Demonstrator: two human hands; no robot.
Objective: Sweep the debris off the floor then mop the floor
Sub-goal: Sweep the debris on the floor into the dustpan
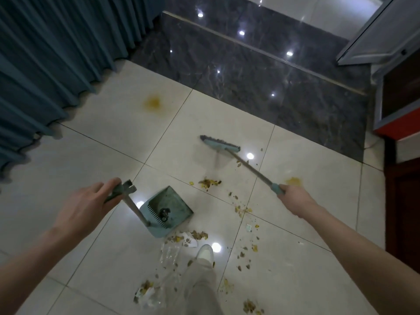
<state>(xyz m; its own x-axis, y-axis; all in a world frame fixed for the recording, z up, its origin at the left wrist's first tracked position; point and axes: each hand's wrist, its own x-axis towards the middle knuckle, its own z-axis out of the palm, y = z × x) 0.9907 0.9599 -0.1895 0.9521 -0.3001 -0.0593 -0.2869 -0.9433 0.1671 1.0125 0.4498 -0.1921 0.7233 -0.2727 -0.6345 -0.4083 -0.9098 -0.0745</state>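
My right hand (295, 198) grips the end of a broom handle; the teal broom head (219, 144) rests on the white tiled floor (91, 155) ahead of me. My left hand (91, 205) holds the top of a teal dustpan's upright handle; the dustpan (167, 210) stands on the floor between my hands, with a small dark object inside. Yellow-brown crumbs (209, 183) and bits of paper and clear plastic (169, 253) are scattered from below the broom down past my shoe (205, 253). Two yellow stains mark the tiles, one far left (153, 102), one beside my right hand (294, 181).
A blue-green curtain (56, 53) hangs along the left. A dark glossy marble strip (250, 71) crosses the floor ahead. An open door (375, 37) stands at the top right, and dark wooden furniture with a red edge (400, 155) lines the right side.
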